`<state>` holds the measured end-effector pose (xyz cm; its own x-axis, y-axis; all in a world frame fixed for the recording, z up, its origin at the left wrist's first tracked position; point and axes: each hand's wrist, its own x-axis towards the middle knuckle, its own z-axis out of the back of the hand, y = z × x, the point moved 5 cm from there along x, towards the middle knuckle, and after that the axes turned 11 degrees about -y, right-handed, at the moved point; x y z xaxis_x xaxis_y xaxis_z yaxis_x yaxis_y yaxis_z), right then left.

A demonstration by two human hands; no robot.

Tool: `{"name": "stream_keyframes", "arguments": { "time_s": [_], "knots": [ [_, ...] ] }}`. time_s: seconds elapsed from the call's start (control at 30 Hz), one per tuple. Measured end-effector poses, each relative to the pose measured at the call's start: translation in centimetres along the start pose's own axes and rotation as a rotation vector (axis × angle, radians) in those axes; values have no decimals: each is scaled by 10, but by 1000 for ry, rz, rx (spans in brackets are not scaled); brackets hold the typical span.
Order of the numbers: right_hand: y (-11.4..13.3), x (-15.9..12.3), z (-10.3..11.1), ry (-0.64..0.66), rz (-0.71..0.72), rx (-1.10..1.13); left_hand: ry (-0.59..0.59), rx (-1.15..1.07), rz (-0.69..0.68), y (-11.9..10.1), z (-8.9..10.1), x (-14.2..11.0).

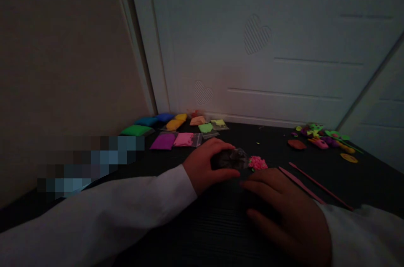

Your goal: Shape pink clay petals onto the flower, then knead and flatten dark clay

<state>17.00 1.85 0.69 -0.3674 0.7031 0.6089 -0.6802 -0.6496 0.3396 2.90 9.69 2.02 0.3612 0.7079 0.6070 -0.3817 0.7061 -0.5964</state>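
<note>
My left hand (208, 162) curves its thumb and fingers around a small dark, crinkled, see-through plastic bag (237, 158); what is inside cannot be made out. Just right of the bag sits a pink ruffled clay flower (258, 163) with a touch of green at its lower edge. My right hand (284, 212) is on the near side of that flower, palm down, with thumb and fingers apart and nothing visible between them. Two pink modelling tools (301, 185), long and thin, lie on the dark table (195, 225) beyond the right hand.
Packets of coloured clay lie at the back left, among them green (136, 130), purple (162, 141) and pink (187, 139). Finished-looking clay pieces (318, 143) cluster at the back right, near a brown-red piece (296, 144). A white panel (221, 48) with heart patterns rises behind the table.
</note>
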Motion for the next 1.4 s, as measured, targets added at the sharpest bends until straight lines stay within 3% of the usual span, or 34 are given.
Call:
{"name": "stream_keyframes", "arguments": {
  "time_s": [0.23, 0.6, 0.87, 1.03, 1.23, 1.3, 1.4],
  "knots": [
    [-13, 4, 17, -203, -35, -39, 64, -4, 17, -19, 0, -4],
    [-6, 6, 19, -166, 30, 63, 365, -309, 430, -23, -13, -18],
    [5, 12, 34, -135, -15, 177, 346, -343, 520, -31, -8, -16],
    [6, 10, 32, -154, -43, 174, 228, -240, 409, -37, -2, -15],
    [0, 7, 28, -144, -77, 135, 91, -54, -55, -55, 5, -16],
    [0, 9, 31, -182, -48, 104, 89, -79, -76, -55, 6, -17],
    [-1, 11, 36, -252, -28, 103, 165, -254, 81, -47, 2, -17]
  ]
}}
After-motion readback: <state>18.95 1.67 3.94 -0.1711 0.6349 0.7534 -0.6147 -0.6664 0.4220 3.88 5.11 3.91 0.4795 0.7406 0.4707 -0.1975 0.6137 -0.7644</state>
